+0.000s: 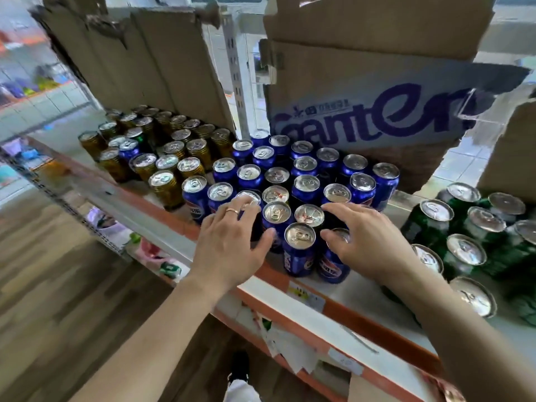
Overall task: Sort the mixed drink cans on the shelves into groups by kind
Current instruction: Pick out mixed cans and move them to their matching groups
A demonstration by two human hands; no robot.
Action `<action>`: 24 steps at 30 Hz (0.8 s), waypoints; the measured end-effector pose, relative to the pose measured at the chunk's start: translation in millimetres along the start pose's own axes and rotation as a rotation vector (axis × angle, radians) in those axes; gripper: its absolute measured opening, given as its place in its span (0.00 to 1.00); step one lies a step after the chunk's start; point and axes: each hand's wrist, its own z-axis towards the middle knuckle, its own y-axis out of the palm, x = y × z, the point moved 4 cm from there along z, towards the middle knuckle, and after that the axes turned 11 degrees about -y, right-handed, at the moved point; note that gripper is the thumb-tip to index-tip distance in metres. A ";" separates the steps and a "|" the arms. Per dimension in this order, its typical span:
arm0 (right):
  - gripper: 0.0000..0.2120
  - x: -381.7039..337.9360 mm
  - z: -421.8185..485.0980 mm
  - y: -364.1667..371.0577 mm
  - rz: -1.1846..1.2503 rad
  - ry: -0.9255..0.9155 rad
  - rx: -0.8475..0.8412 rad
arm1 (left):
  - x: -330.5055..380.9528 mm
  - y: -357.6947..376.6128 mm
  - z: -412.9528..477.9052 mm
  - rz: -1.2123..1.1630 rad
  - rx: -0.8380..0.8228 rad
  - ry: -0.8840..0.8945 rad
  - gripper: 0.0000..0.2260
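Blue cola cans stand packed in the middle of the shelf, with a few dark cans among them. Gold cans fill the left part and green cans the right. My left hand, a ring on one finger, grips a dark can at the front left of the blue group, fingers over its top and thumb on its side. My right hand rests with spread fingers on the top of a front blue can.
The shelf's orange front edge runs below my hands. A torn carton with blue lettering stands behind the blue cans, and a brown carton behind the gold ones. A lower shelf holds small packets. The floor is wood.
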 end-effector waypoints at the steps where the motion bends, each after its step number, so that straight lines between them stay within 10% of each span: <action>1: 0.24 -2.3 7.6 2.9 -0.021 0.023 -0.012 | -2.8 0.5 10.6 -0.015 -0.001 0.031 0.26; 11: 0.09 -8.2 60.8 31.7 -0.074 0.337 -0.031 | -30.7 17.6 107.8 -0.132 -0.100 0.339 0.20; 24: 0.16 -21.6 87.9 39.9 -0.174 0.826 -0.043 | -16.4 30.7 153.1 -0.100 -0.142 0.573 0.17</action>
